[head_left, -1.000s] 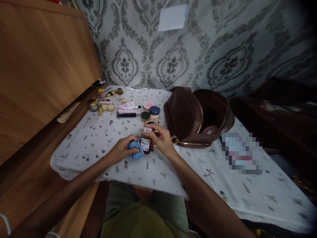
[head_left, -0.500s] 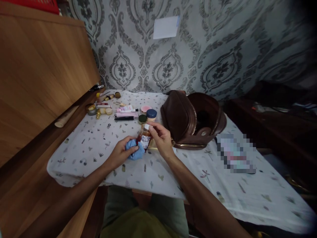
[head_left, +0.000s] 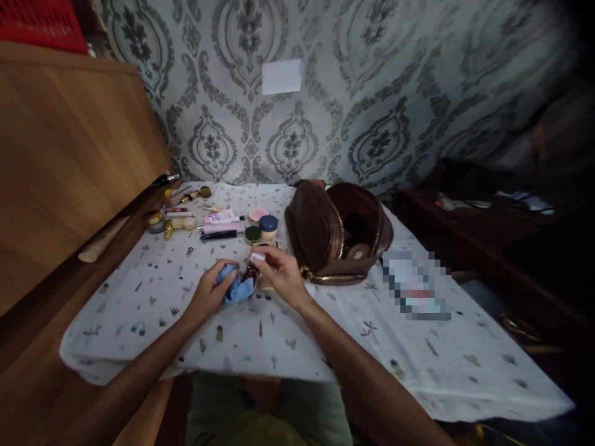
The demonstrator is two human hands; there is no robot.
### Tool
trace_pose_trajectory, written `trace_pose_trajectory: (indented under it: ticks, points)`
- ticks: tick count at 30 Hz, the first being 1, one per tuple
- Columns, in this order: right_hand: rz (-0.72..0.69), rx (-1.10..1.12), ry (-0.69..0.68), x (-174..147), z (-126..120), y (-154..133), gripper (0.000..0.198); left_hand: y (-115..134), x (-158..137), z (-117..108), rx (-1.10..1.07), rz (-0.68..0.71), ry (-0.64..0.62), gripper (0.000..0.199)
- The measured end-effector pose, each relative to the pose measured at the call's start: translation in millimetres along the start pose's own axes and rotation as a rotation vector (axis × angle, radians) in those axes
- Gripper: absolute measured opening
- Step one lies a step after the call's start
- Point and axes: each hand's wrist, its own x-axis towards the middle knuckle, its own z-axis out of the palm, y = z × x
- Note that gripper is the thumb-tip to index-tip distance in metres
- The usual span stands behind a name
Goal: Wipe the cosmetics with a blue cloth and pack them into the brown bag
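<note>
My left hand is closed around a crumpled blue cloth, which presses against a small bottle of dark red liquid. The cloth covers much of the bottle, and its label is now hidden. With thumb and fingertips, my right hand grips the bottle by its white cap. Just behind the hands stand a jar with a dark blue lid and a dark green round lid or jar. Partly hidden under my right hand lies a gold-coloured flat thing.
An open brown leather bag stands right of my hands. Tubes, several small jars and other cosmetics lie at the back left on the patterned tablecloth. A blurred-out flat object lies at right. A wooden cabinet borders the left side.
The blue cloth has shifted across the bottle's front, covering the label that showed before. My right hand stays at the cap. The whole view has shifted slightly.
</note>
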Motion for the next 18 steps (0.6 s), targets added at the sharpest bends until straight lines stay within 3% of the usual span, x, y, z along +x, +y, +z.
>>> trace_pose_trajectory:
  ticks: [5,8,12,18]
  points:
    - [-0.023,0.059,-0.035,-2.8,-0.1,-11.8,0.033,7.9,7.0,13.2,-0.481,-0.291,-0.200,0.055]
    - [-0.022,0.052,-0.031,-0.9,-7.6,-18.8,0.034,16.5,16.1,21.4,-0.557,-0.326,-0.213,0.050]
    - [-0.127,-0.121,0.032,3.4,-33.1,-46.7,0.028,44.1,35.7,28.1,-0.490,-0.256,-0.142,0.053]
    - [-0.317,-0.462,0.087,14.2,-95.3,-104.3,0.016,95.6,71.7,54.7,-0.292,0.056,-0.173,0.045]
